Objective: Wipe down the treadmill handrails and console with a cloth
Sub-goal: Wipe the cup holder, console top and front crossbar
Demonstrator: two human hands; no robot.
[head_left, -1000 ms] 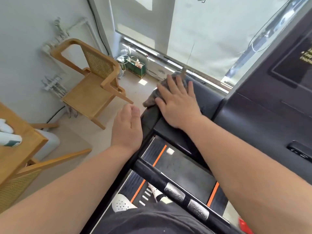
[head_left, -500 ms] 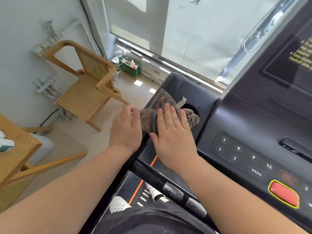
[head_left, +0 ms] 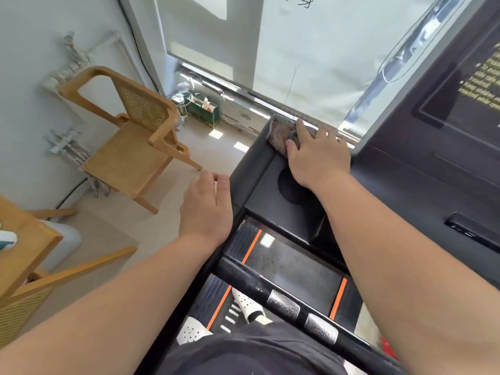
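Observation:
A brown-grey cloth lies on the far left corner of the treadmill's black console tray. My right hand lies flat on the cloth with straight fingers and presses it onto the tray. My left hand hovers beside the tray's left edge, fingers relaxed, holding nothing. The dark console with its screen rises at the right. A black handrail bar with metal sensor pads crosses below my arms.
A wooden cane-back chair stands on the floor to the left. A wooden table corner sits at the left edge. A window with a blind fills the back. The treadmill belt and my white shoes lie below.
My right hand has pushed the cloth forward from the tray's near part to its far left corner. My left hand stayed beside the tray's edge and no longer touches the cloth.

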